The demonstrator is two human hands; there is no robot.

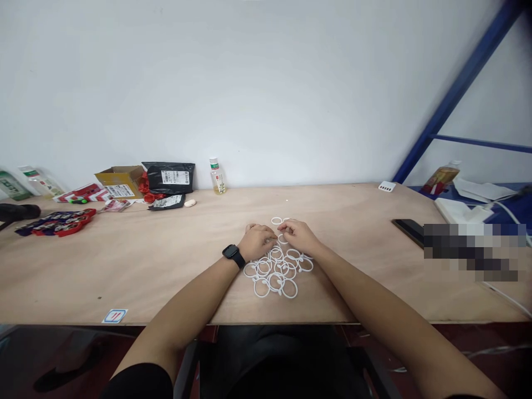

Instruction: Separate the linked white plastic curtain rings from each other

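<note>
Thin white plastic rings (290, 287) with small tabs, several of them overlapping, lie in a loose pile on the table in front of me. My left hand (258, 242), a black watch (233, 255) on its wrist, rests at the pile's upper left with its fingers curled together; what they pinch is hidden. Across from it, my right hand (300, 235) has thumb and fingers pinched at a white ring (283, 239) between the two hands. Just beyond the fingertips lies another white ring (276, 220).
Along the wall stand a cardboard box (120, 183), a black parcel (170, 177) and a bottle (218, 177). Red and dark blue items (58, 223) lie at the left. A phone (409, 231) and a power strip (457, 213) are on the right, near a blue metal frame (457, 91).
</note>
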